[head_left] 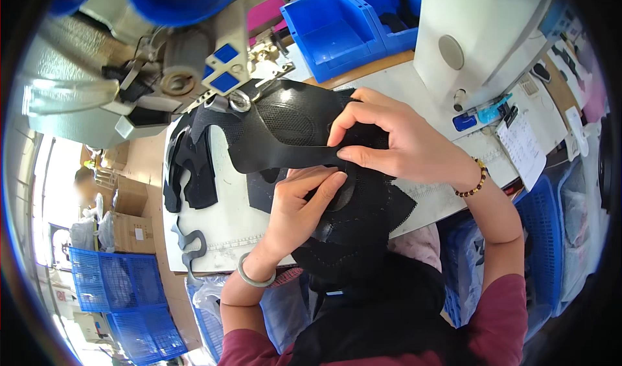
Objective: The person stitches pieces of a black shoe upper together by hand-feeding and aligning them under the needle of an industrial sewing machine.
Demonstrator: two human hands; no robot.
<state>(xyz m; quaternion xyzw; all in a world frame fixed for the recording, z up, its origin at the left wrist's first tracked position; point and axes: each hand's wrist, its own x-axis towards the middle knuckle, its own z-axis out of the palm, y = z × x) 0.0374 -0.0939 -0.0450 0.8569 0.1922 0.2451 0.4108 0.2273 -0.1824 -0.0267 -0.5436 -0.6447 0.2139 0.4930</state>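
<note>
I see right hand (405,139) pinching curved black sheet-material panel (277,156), long axis running leftward; left hand (295,207) just below, grip unclear.

On the table (227,220), cut pieces (202,181) lie left of the workpiece (259,155), bins (337,39) behind it.

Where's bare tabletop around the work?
Bare white tabletop: between the far-left black pieces and the left hand; between the right hand and the white machine column. Crowded: the middle, where black workpieces lie under both hands.
</note>
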